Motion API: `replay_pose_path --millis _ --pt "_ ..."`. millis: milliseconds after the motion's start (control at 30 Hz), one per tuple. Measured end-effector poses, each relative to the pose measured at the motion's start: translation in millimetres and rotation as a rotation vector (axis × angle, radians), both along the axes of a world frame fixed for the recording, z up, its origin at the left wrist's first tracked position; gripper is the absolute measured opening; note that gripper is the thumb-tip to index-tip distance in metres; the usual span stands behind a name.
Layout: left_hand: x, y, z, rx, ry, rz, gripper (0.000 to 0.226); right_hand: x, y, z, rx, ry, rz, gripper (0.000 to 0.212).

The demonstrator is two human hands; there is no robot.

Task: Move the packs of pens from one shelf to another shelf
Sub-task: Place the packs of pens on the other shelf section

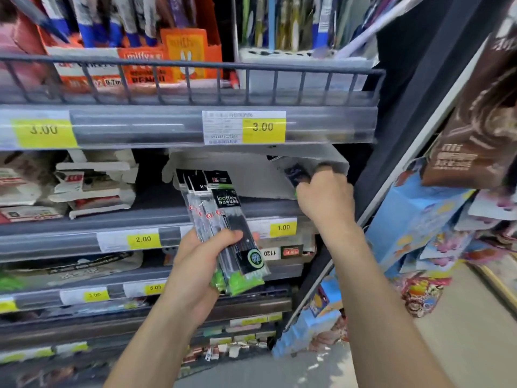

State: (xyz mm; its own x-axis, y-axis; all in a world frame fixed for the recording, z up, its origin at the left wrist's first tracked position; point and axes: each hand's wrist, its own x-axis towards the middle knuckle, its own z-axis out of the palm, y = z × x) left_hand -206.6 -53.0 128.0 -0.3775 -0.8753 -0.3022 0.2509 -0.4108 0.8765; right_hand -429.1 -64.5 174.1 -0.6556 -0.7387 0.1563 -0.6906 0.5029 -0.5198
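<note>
1. Orange boxes (145, 65) of pencils stand behind the top shelf's wire rail (193, 69).
2. A yellow price tag (263, 127) reading 3.00 sits on that shelf's edge strip.
3. White cartons (95, 183) lie stacked on the middle shelf at left.
4. Blue packages (414, 219) and a brown bag (470, 130) fill the rack at right.

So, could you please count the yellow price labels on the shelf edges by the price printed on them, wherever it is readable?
3.00: 3
2.00: 1
1.00: 1
5.00: 1, partly hidden by the left hand
Total readable: 6. Other yellow labels lower down are too blurred to read.
</note>
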Motion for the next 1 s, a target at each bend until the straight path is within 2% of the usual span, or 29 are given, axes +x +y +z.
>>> replay_pose_path --millis 33,100,233,300,567,700,800,867,933,1000 --pt "-3.3 0.7 -0.4 -0.005 -0.001 -0.002 0.021 -0.7 1.3 -3.9 0.009 0.088 0.006 0.026" --pt "-8.7 1.9 -0.3 -0.012 0.0 -0.003 0.024 0.2 6.1 -11.3 0.016 0.216 0.019 0.03" --pt "-16.2 1.4 -0.7 -0.012 0.015 0.004 0.026 3.0 8.9 -17.2 0.024 0.368 0.064 0.034" --pt "-19.3 1.1 -0.6 -0.011 0.02 0.005 0.031 1.0 4.5 -16.3 0.046 0.389 0.082 0.031" --pt "-24.0 -5.2 6.3 -0.008 0.044 -0.005 0.025 -0.5 -6.9 -20.5 -0.024 0.426 -0.001 0.026" --pt "-26.5 -10.0 14.6 0.027 0.079 0.01 0.032 0.2 -5.4 -20.8 -0.035 0.393 0.007 0.026" --pt "-27.0 -14.2 19.0 0.047 0.096 0.022 0.03 19.2 13.9 -18.5 -0.257 0.235 0.058 0.018" --pt "-27.1 -17.1 20.7 0.049 0.108 0.032 0.03 41.4 33.6 -22.6 -0.373 -0.087 0.178 0.014" --pt "-26.8 -19.6 21.5 0.041 0.118 0.035 0.031 61.8 51.2 -26.4 -0.33 -0.493 0.321 0.02" --pt "-26.5 -20.8 22.1 0.035 0.115 0.03 0.031 71.0 62.0 -32.6 -0.296 -0.715 0.412 0.026"
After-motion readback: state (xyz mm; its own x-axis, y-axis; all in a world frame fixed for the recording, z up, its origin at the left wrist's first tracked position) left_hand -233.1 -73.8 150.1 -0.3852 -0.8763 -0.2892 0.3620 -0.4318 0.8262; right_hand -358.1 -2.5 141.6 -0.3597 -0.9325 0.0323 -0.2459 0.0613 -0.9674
